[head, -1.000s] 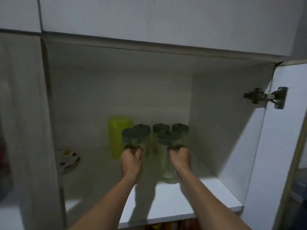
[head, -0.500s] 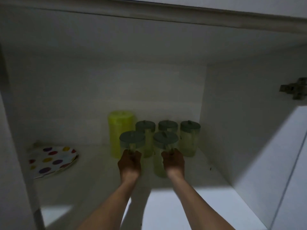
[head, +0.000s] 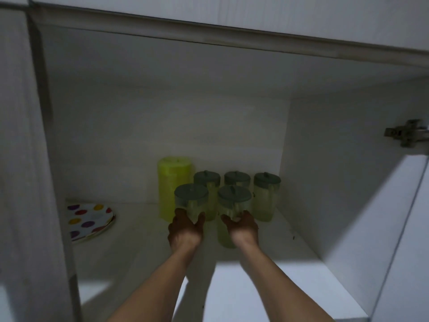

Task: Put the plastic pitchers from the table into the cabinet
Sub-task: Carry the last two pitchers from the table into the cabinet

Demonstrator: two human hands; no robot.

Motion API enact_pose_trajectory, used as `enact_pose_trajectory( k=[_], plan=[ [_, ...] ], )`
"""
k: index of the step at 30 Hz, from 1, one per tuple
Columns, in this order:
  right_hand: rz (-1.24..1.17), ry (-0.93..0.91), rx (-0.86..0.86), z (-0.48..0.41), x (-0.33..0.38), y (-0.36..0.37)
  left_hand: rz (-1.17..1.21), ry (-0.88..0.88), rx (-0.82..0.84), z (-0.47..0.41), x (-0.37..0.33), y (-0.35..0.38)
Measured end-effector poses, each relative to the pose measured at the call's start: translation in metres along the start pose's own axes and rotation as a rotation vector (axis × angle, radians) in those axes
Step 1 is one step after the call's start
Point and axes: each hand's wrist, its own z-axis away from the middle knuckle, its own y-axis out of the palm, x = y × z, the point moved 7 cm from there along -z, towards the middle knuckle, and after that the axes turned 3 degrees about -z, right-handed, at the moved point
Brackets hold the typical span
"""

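Five clear plastic pitchers with grey-green lids stand on the cabinet shelf (head: 267,270) in dim light. Three form the back row (head: 236,178). Two stand in front: the front left pitcher (head: 191,198) and the front right pitcher (head: 234,201). My left hand (head: 185,226) is against the near side of the front left pitcher, fingers spread in a V. My right hand (head: 243,226) is at the front right pitcher in the same way, fingers loosened. The front right pitcher's base rests on the shelf; the front left one's base is hidden behind my hand.
A tall lime-green container (head: 173,182) stands just left of the pitchers. A polka-dot plate (head: 90,220) lies at the shelf's left. The cabinet's right wall (head: 336,182) is close to the back row, with a door hinge (head: 406,134) and the open door (head: 408,252) at right.
Both hands pushed the two front pitchers deeper onto the shelf, up to the back row. The fists that gripped the handles have since loosened and their fingers have spread.
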Motion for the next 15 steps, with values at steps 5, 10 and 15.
enact_pose_trajectory(
  k=[5, 10, 15],
  plan=[
    [0.136, -0.038, -0.024, 0.013, 0.007, -0.006, -0.089, 0.012, -0.116, 0.014, -0.006, -0.026],
    [0.246, -0.037, -0.059, 0.033, 0.026, -0.027, -0.203, 0.139, -0.184, 0.024, -0.031, -0.059],
    [0.370, -0.072, -0.088, 0.050, 0.048, -0.054, -0.320, 0.379, -0.159, 0.041, -0.069, -0.080]
  ],
)
